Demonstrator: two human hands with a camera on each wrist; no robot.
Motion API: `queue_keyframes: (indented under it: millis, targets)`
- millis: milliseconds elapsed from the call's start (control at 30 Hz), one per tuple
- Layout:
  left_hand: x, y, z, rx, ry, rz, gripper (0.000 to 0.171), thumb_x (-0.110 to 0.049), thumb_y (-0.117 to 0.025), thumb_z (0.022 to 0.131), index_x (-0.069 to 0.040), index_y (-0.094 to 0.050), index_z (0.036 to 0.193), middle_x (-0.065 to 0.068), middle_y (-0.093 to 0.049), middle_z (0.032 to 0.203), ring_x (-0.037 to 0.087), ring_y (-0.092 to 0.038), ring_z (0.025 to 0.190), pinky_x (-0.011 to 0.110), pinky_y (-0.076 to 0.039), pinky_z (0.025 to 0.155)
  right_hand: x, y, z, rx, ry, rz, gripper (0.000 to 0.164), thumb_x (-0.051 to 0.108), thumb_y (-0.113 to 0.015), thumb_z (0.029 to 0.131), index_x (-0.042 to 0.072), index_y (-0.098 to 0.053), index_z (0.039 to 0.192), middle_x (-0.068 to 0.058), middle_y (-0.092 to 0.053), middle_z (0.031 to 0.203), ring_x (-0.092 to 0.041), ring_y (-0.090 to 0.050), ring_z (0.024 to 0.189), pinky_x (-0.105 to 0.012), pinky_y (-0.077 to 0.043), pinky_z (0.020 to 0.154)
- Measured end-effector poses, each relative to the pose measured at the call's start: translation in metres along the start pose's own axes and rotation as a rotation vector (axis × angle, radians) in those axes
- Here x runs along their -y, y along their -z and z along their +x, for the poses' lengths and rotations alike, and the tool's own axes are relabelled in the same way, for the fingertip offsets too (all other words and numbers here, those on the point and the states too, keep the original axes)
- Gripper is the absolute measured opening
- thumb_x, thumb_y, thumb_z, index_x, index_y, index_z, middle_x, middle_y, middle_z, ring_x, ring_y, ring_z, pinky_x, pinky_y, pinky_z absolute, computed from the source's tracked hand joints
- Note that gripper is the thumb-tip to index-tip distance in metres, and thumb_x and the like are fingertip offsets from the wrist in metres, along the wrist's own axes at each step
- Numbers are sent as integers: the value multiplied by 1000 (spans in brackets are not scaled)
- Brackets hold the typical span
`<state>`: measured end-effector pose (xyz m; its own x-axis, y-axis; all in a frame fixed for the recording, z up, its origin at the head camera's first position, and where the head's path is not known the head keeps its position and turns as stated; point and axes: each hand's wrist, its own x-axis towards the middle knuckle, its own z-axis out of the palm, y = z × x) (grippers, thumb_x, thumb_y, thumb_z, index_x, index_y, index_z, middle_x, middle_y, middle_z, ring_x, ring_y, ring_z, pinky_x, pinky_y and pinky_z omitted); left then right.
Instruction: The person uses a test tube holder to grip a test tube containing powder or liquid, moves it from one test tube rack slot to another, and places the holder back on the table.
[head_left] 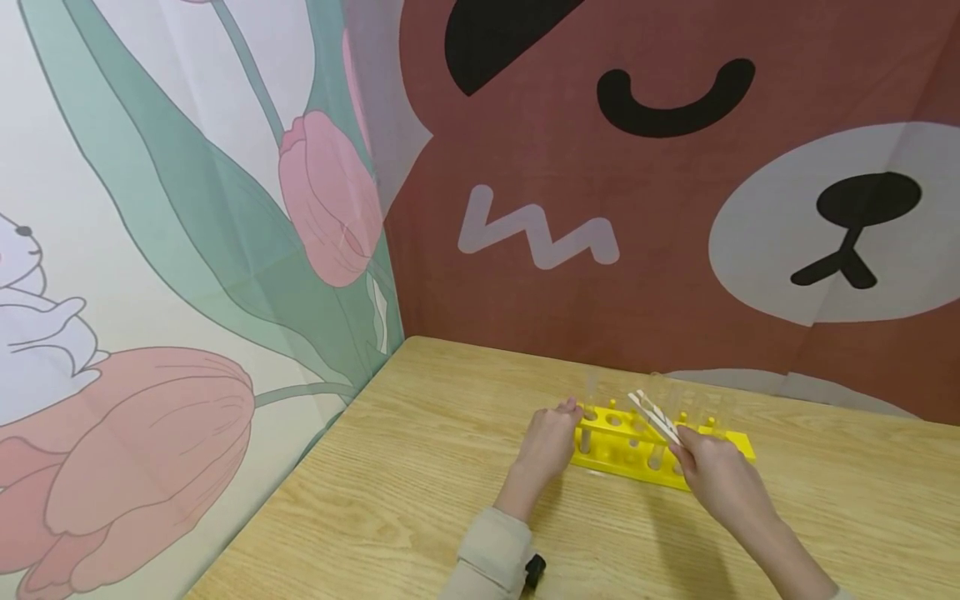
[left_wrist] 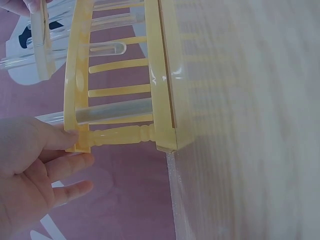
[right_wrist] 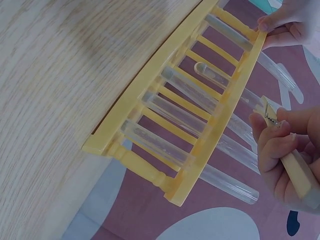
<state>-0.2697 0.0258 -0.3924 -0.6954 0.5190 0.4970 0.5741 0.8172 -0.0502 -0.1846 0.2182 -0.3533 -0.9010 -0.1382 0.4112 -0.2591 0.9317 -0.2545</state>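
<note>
A yellow test tube rack (head_left: 626, 471) stands on the table with several clear test tubes in it. My left hand (head_left: 549, 442) grips the left end of its top plate between thumb and fingers, beside the leftmost tube (left_wrist: 117, 111). In my right hand (head_left: 723, 479) is a wooden test tube clamp (head_left: 654, 415), its jaws around the upper part of one test tube (left_wrist: 107, 49). That tube passes through a hole in the top plate, its rounded bottom hanging above the rack's base. Three other tubes stand toward the right end, their bottoms at the base.
The wood-grain table (head_left: 390, 483) runs back to a wall hanging with a brown bear (head_left: 525, 308). A flower-printed hanging (head_left: 187, 292) covers the left side. A small black object (head_left: 535, 571) shows beside the left sleeve (head_left: 491, 546).
</note>
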Motion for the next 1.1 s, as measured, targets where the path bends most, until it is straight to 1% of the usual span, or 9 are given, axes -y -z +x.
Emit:
queue_keyframes:
  millis: [300,500,733,1000,1100]
  targets:
    - [0,0,0,7,1,2,24,-5,-60,83,-10,-66,105,4,-60,113,13,-59,97,25,-49,72,0,0,0,-3,0,-2,15,2,-62,80,-9,-61,90,-3,-52,58,-12,-36,43,-22,-30,36]
    - [1,-2,0,-6,-8,5,23,-5,-61,82,-10,-67,104,4,-60,112,13,-60,96,25,-49,71,1,1,0,-10,1,0,19,2,-62,80,-11,-61,94,-4,-53,60,-12,-36,43,-22,-30,36]
    - [1,-2,-1,1,-1,-3,24,-6,-60,83,-10,-66,105,4,-60,112,12,-59,97,24,-48,71,1,1,0,-11,4,8,18,2,-62,80,-10,-61,93,-2,-50,57,-12,-35,43,-22,-29,36]
    - [1,-2,-1,3,2,-11,25,-5,-62,82,-9,-66,106,4,-60,113,13,-60,96,25,-49,72,2,1,1,-6,-10,12,18,2,-62,80,-10,-61,94,-1,-49,57,-12,-35,44,-23,-30,36]
    - [1,-2,-1,0,1,-11,25,-5,-62,81,-9,-66,106,5,-59,113,14,-59,97,25,-49,73,2,2,1,-7,-10,10,20,2,-62,80,-11,-60,96,-2,-51,58,-12,-36,44,-23,-30,36]
